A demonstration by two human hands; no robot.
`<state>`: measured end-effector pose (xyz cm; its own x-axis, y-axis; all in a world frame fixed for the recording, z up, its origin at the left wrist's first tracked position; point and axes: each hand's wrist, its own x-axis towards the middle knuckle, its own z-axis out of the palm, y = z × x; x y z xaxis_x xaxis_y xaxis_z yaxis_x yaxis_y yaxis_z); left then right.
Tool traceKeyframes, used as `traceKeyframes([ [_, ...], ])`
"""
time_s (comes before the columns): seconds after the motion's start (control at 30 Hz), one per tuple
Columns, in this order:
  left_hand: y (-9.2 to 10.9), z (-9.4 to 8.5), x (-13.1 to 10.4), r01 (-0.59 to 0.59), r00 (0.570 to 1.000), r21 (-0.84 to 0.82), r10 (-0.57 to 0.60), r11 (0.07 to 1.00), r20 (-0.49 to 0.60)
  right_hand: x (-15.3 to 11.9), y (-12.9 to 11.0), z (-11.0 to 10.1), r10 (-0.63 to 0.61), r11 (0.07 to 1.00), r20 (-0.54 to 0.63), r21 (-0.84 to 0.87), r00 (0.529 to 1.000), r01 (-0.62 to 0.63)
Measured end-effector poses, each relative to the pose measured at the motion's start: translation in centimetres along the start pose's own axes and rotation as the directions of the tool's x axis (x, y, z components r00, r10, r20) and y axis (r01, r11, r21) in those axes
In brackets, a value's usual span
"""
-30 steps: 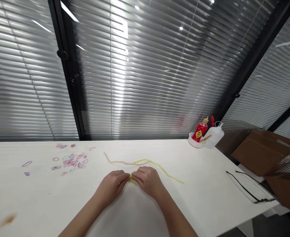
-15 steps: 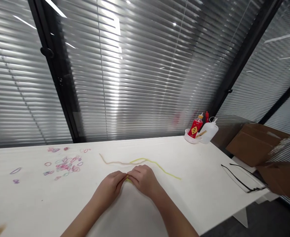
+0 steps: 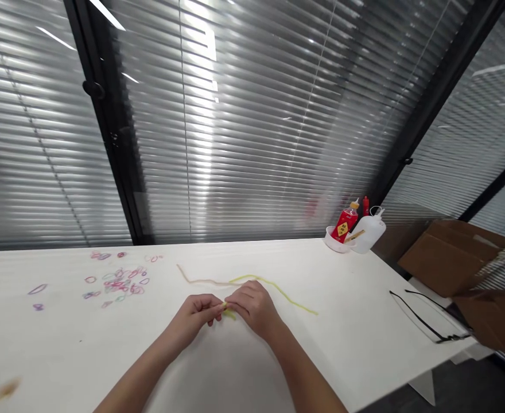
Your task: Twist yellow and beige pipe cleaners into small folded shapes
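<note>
My left hand (image 3: 197, 314) and my right hand (image 3: 252, 304) meet low over the table, fingertips pinched together. Between them they hold a yellow pipe cleaner (image 3: 229, 314); a short end of it pokes out below the fingers, and the rest is hidden. Just beyond my right hand, another yellow pipe cleaner (image 3: 284, 293) lies bent on the tabletop. A beige pipe cleaner (image 3: 205, 281) with a kinked left end lies beside it, its right end meeting the yellow one behind my knuckles.
Loose coloured rubber bands (image 3: 121, 284) are scattered on the white table (image 3: 356, 344) at left. A red bottle (image 3: 345, 223) in a shallow white dish (image 3: 334, 243) stands by a white squeeze bottle (image 3: 369, 232). Black glasses (image 3: 428, 321) lie near the right edge, with cardboard boxes (image 3: 450, 255) beyond.
My left fingers have shifted and opened out a little, and more of the held yellow piece shows. The whole view has slid slightly; the pieces on the table lie as before.
</note>
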<state>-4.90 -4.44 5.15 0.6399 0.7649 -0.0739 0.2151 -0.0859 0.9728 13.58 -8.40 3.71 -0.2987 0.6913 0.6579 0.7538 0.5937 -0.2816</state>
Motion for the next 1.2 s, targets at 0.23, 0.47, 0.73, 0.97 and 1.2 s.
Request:
traceKeyframes([
  [0.23,0.1,0.1,0.0,-0.004,1.0,0.007,0.004,1.0,-0.01,-0.1,-0.1,0.3,0.014,1.0,-0.03,0.001,0.999,-0.014],
  [0.47,0.0,1.4,-0.2,-0.08,0.976,0.163,0.11,0.983,-0.188,-0.3,0.9,-0.9,0.067,0.994,0.004,-0.082,0.998,-0.066],
  [0.73,-2.1,1.8,-0.1,-0.234,0.932,0.663,0.359,0.711,-0.056,-0.6,1.5,-1.3,0.325,0.944,-0.201,0.006,0.924,-0.33],
  [0.97,-3.1,2.8,0.0,-0.241,0.948,0.823,0.307,0.514,0.085,-0.5,1.0,-0.9,0.4,0.916,-0.197,0.075,0.895,-0.393],
  [1.2,-2.8,1.9,0.1,-0.175,0.948,0.746,0.314,0.642,-0.048,-1.2,1.6,0.0,0.527,0.849,0.046,-0.062,0.849,-0.524],
])
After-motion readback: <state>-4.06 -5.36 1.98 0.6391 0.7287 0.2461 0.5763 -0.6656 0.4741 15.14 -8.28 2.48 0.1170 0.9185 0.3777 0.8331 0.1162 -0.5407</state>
